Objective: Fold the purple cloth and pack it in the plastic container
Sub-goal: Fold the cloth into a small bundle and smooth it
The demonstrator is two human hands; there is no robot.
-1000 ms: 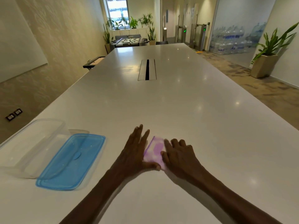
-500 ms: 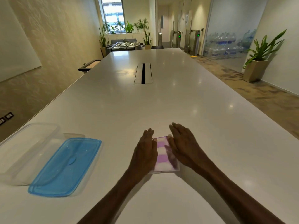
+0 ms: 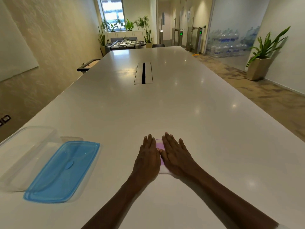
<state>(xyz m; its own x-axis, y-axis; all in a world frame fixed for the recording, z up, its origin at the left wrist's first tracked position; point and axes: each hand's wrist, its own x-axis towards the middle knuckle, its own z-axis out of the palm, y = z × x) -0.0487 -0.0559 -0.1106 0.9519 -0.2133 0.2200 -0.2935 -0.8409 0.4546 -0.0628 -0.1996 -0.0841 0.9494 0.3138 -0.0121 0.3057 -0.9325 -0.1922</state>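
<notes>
Both hands lie flat, palms down, side by side on the white worktop (image 3: 181,103), pressing on the folded purple cloth (image 3: 160,145). The left hand (image 3: 147,160) has its fingers straight and close together, pointing away from the person; its grip is released, palm spread over the left part of the cloth, curled around nothing. The right hand (image 3: 177,156) is likewise laid open, fingers stretched and slightly fanned, covering the right part of the cloth. The inner edges of the two hands touch or nearly touch near the thumbs. Neither hand grasps the cloth; both only rest on top of it.

The cloth is a small folded packet, mostly hidden under the hands. A purple strip shows in the gap between the fingers, and a pale corner peeks out at the near edge between the wrists. It lies on the worktop near the person, roughly in the middle of the near end.

The plastic container (image 3: 24,154) is clear and stands open on the left, well apart from the cloth. Its blue lid (image 3: 63,171) lies just beside it on the right, overlapping the container's near right edge, between the container and the hands.
</notes>
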